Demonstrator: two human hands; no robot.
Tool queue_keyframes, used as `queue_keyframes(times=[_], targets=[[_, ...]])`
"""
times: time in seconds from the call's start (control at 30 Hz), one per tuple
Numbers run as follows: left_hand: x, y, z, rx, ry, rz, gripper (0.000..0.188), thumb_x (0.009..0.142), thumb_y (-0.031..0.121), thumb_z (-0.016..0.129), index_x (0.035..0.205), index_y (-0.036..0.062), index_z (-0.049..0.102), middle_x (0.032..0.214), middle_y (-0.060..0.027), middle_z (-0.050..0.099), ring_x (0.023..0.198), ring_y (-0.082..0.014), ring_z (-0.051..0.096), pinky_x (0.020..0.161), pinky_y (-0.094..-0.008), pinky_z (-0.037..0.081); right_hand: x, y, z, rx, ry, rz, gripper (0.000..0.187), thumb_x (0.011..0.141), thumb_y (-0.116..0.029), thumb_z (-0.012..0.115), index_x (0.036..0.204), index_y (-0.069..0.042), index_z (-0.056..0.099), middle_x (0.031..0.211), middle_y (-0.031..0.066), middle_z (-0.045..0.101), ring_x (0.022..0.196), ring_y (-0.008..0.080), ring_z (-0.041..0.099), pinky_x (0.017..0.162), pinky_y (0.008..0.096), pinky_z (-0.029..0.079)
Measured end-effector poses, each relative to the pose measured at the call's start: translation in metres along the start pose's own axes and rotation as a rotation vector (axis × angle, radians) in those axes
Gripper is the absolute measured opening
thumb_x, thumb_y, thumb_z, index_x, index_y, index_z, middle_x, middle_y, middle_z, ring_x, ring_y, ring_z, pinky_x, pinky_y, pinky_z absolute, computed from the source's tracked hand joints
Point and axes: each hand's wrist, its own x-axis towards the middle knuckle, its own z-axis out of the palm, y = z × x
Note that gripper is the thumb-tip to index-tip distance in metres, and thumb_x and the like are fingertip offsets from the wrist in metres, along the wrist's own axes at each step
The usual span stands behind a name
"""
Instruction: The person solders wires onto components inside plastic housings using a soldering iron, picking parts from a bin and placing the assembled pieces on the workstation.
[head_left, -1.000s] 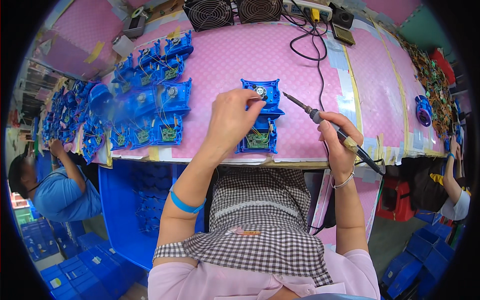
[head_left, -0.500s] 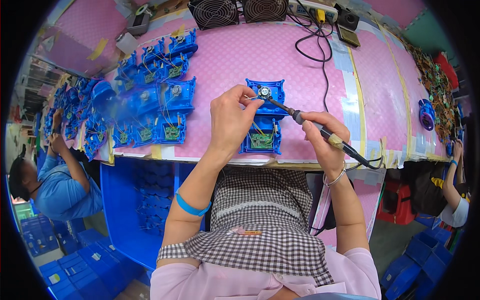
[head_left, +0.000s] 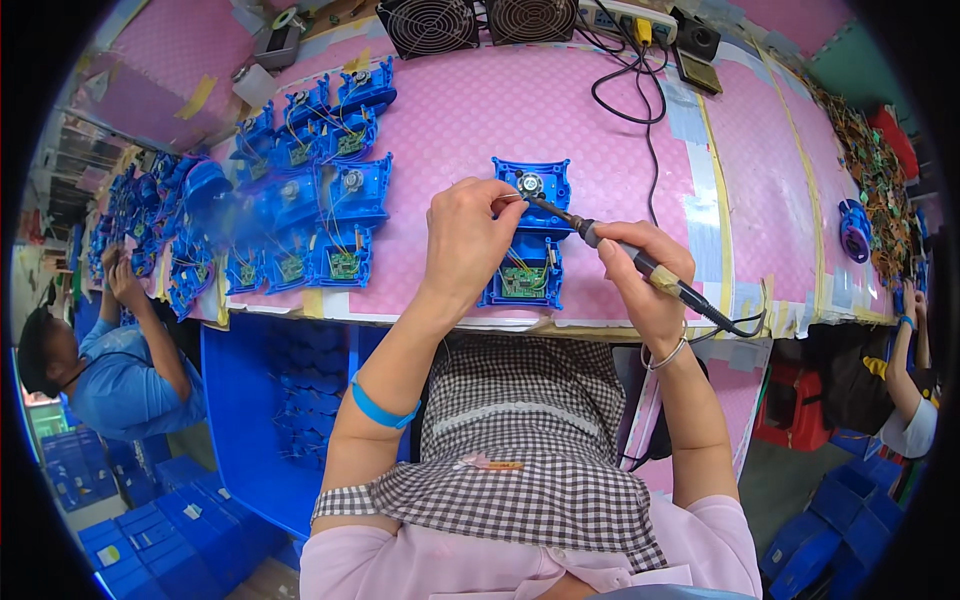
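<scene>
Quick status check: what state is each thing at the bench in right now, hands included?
Left hand: pinching a thin wire at the blue housing.
Right hand: gripping the soldering iron.
Soldering iron: tip down on the housing's round metal part.
Blue housing: open, circuit board showing.
Desk fans: blades hidden; running or not unclear.

left hand covers the left edge of the blue housing, and whatever its fingertips pinch is too small to tell; soldering iron tip contact point not resolvable; iron's handle partly buried in right hand; circuit board parts too fine to read; black fans cropped by top edge
</scene>
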Motion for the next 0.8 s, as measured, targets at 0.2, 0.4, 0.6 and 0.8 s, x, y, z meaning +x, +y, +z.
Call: queue_keyframes(times=[0.2,0.4,0.6,0.8], targets=[[0.001,0.003,0.0,-0.002,-0.022,-0.021,0.013,0.073,0.009,0.072,0.082,-0.0008,0.071,0.077,-0.0127,0.069,0.068,-0.0197,0.066,0.063,-0.0309,0.051,-0.008,-0.001,-0.012,0.065,0.094,0.054,0.015,0.084,0.001,0.061,0.097,0.004,0.066,0.083,0.0093,0.065,0.064,0.0093,0.058,0.056,0.0207,0.046],[0.004,0.004,0.002,0.016,-0.024,-0.026,0.013,0.073,0.01,0.072,0.081,-0.0008,0.07,0.077,-0.0125,0.069,0.067,-0.0189,0.066,0.063,-0.0307,0.051,-0.017,0.006,-0.025,-0.001,0.161,-0.08,0.018,0.093,-0.005,0.054,0.108,0.003,0.061,0.071,0.0038,0.055,0.056,0.0085,0.05,0.051,0.0223,0.038],[0.006,0.001,0.001,0.034,-0.044,-0.029,0.014,0.074,0.01,0.071,0.082,-0.001,0.07,0.077,-0.0122,0.069,0.068,-0.0192,0.066,0.063,-0.0313,0.051,-0.026,0.005,-0.027,0.22,0.078,-0.106,0.02,0.096,-0.018,0.055,0.104,0.0,0.061,0.069,0.0064,0.059,0.054,0.0096,0.054,0.047,0.0222,0.042],[-0.003,-0.004,-0.021,0.032,0.179,0.158,0.011,0.08,0.008,0.065,0.085,-0.0013,0.069,0.064,-0.0082,0.061,0.056,-0.0159,0.055,0.054,-0.0289,0.043,-0.011,-0.014,0.012,-0.154,-0.326,-0.152,0.047,0.065,-0.02,0.083,0.095,-0.004,0.051,0.127,0.0297,0.05,0.117,0.0428,0.051,0.096,0.0405,0.044]])
